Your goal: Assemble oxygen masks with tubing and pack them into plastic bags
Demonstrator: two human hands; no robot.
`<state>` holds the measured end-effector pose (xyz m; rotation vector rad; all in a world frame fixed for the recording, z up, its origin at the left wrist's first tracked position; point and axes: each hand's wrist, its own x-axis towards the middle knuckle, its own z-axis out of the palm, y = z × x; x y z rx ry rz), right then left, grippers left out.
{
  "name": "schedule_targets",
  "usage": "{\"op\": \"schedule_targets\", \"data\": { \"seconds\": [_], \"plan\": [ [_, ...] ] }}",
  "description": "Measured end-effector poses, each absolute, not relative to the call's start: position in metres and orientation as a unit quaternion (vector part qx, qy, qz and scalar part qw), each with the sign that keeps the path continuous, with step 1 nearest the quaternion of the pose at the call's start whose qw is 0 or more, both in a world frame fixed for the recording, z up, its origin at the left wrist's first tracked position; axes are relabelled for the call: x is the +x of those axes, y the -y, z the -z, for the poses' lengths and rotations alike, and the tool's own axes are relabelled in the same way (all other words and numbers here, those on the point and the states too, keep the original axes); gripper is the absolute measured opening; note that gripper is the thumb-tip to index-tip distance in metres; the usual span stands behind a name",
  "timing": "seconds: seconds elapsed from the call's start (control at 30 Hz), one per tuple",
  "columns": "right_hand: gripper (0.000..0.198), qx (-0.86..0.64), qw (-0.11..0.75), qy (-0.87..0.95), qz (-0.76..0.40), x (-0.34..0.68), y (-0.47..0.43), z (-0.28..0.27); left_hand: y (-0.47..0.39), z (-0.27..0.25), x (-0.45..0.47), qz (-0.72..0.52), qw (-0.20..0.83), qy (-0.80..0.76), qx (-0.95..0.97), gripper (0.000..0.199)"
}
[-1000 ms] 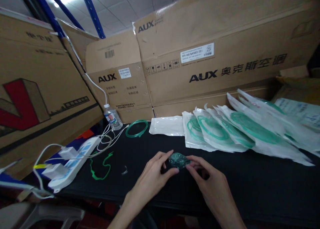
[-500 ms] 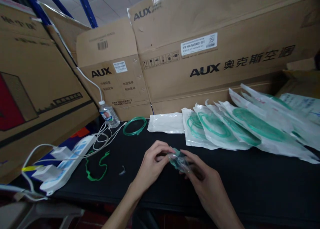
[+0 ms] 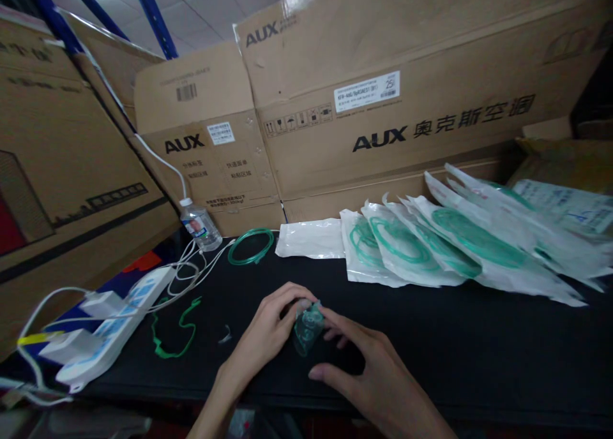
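My left hand [image 3: 275, 321] is closed on a translucent green plastic piece that looks like an oxygen mask [image 3: 308, 327], held low over the black table. My right hand [image 3: 366, 356] is open at its right side, thumb spread well away, with the index fingertip at the mask's top edge. Whether that fingertip presses on it I cannot tell. To the left of my hands lie a green strap [image 3: 175, 355] and a small clear plastic scrap [image 3: 225, 335]. Farther back rests a coil of green tubing [image 3: 251, 246].
White pouches with green tubing [image 3: 402, 247] overlap along the back right, beside a flat white pouch [image 3: 310, 238]. A power strip [image 3: 115, 334] with plugs and white cables is at left, near a plastic bottle [image 3: 201, 225]. Cardboard [image 3: 316, 152] walls the back.
My right hand has let go its grip and spread its thumb from the mask. The mask is now upright in my left hand, nearer to me. The view has shifted slightly.
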<state>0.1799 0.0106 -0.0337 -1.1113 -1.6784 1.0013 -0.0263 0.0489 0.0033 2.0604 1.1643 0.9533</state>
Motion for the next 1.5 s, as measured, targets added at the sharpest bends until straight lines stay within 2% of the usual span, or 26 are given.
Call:
{"op": "schedule_targets", "data": {
  "seconds": [0.1, 0.2, 0.37, 0.5, 0.73, 0.87, 0.97, 1.07, 1.17, 1.27, 1.37, 1.5],
  "plan": [
    [0.035, -0.429, 0.409, 0.698, -0.402, 0.18, -0.01, 0.03, -0.043, -0.005, -0.049, -0.32, 0.269, -0.454, 0.787, 0.024],
    [0.022, -0.418, 0.417, 0.7, -0.401, 0.18, -0.013, 0.028, -0.039, -0.003, -0.073, -0.313, 0.221, -0.483, 0.788, 0.027],
    [0.019, -0.417, 0.427, 0.695, -0.4, 0.18, -0.013, 0.029, -0.041, -0.001, -0.093, -0.285, 0.16, -0.502, 0.801, 0.036],
    [0.019, -0.419, 0.428, 0.693, -0.401, 0.18, -0.012, 0.025, -0.044, -0.004, -0.08, -0.322, 0.097, -0.519, 0.786, 0.037],
    [0.022, -0.412, 0.433, 0.701, -0.389, 0.182, -0.013, 0.021, -0.056, 0.006, -0.024, -0.4, 0.147, -0.549, 0.719, 0.03],
    [0.025, -0.403, 0.494, 0.661, -0.395, 0.186, -0.012, 0.022, -0.07, -0.011, 0.003, -0.412, 0.145, -0.572, 0.694, 0.034],
    [0.038, -0.419, 0.564, 0.565, -0.432, 0.188, -0.016, 0.025, -0.092, -0.034, 0.024, -0.383, 0.168, -0.593, 0.688, 0.037],
    [0.065, -0.417, 0.615, 0.452, -0.493, 0.189, -0.025, 0.027, -0.123, -0.046, 0.049, -0.313, 0.214, -0.613, 0.693, 0.037],
    [0.098, -0.415, 0.618, 0.38, -0.548, 0.192, -0.037, 0.024, -0.155, -0.045, 0.072, -0.242, 0.278, -0.626, 0.687, 0.031],
    [0.12, -0.424, 0.614, 0.366, -0.556, 0.2, -0.045, 0.021, -0.174, -0.038, 0.087, -0.221, 0.315, -0.623, 0.681, 0.029],
    [0.128, -0.434, 0.624, 0.36, -0.541, 0.212, -0.049, 0.019, -0.18, -0.036, 0.089, -0.262, 0.321, -0.606, 0.679, 0.031],
    [0.123, -0.449, 0.629, 0.343, -0.534, 0.226, -0.049, 0.014, -0.174, -0.042, 0.073, -0.359, 0.326, -0.558, 0.673, 0.032]
  ]
}}
